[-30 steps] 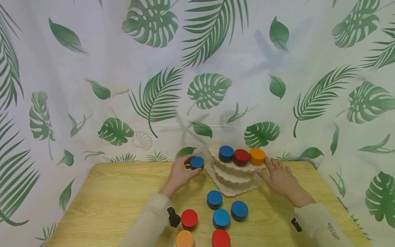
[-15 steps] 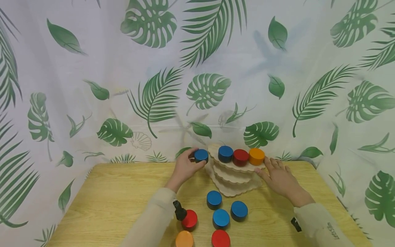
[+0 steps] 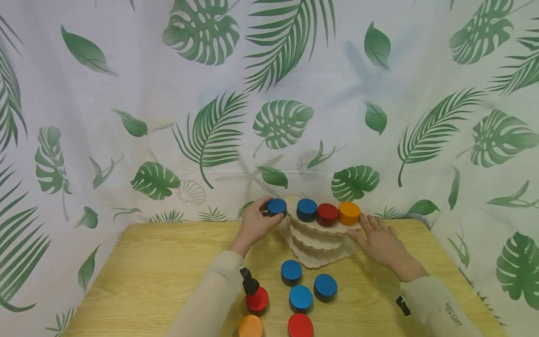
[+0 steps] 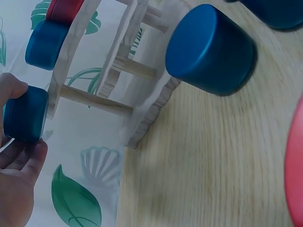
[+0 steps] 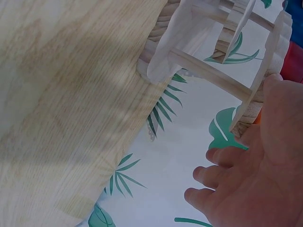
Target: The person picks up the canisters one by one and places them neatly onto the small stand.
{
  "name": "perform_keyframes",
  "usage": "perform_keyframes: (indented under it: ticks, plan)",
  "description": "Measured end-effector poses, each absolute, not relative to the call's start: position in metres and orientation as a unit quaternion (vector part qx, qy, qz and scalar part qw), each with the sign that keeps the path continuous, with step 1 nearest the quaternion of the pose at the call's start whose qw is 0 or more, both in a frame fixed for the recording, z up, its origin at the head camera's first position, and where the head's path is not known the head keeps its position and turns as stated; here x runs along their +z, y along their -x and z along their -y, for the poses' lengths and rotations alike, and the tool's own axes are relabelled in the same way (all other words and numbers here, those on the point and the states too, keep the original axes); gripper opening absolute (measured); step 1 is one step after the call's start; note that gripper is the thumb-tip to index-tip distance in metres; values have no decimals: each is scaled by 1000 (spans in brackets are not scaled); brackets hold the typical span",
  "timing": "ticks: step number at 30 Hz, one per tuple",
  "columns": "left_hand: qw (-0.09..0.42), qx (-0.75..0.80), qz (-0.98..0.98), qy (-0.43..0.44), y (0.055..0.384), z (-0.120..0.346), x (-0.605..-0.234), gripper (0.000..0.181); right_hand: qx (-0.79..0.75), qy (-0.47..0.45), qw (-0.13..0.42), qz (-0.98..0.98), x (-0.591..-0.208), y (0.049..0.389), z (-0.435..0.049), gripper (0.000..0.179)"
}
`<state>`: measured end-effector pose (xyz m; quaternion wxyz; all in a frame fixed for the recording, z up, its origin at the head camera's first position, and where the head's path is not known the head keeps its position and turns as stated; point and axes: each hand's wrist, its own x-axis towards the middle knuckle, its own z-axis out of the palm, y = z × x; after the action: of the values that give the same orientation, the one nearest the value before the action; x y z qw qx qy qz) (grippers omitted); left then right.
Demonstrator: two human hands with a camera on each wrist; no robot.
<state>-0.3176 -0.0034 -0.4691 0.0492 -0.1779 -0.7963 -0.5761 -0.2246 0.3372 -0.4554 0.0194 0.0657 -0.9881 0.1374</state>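
My left hand (image 3: 258, 225) pinches a short, tin-like blue cylinder (image 3: 277, 206) between thumb and fingers. It is at the left end of the top tier of a scalloped wooden stand (image 3: 318, 241); in the left wrist view, the held blue cylinder (image 4: 26, 113) is beside the tier's edge. Whether it bears on the tier cannot be told. Along that tier sit another blue cylinder (image 3: 307, 209), a red cylinder (image 3: 327, 214) and an orange cylinder (image 3: 349, 213). At the tier's right end, my right hand (image 3: 381, 241) touches the edge with thumb and index finger, other fingers extended.
Several loose cylinders stand on the wooden table (image 3: 168, 276) before the stand: a blue one (image 3: 291, 272) nearest it, two more blue, a red one (image 3: 257, 299) by my left sleeve, another red and an orange one (image 3: 251, 326). A leaf-patterned curtain (image 3: 227, 117) hangs behind.
My left hand has moved right and slightly away from me, bringing the blue cylinder from beside the stand to its top tier's left end. The right hand has stayed at the right edge.
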Motion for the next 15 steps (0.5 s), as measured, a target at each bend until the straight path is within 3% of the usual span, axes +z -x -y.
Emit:
perform_keyframes:
  ticks: [15]
  plan:
    - [35,-572,797,190,321,-7,-460,70,129,-64,12,990,-456,226,-337,88]
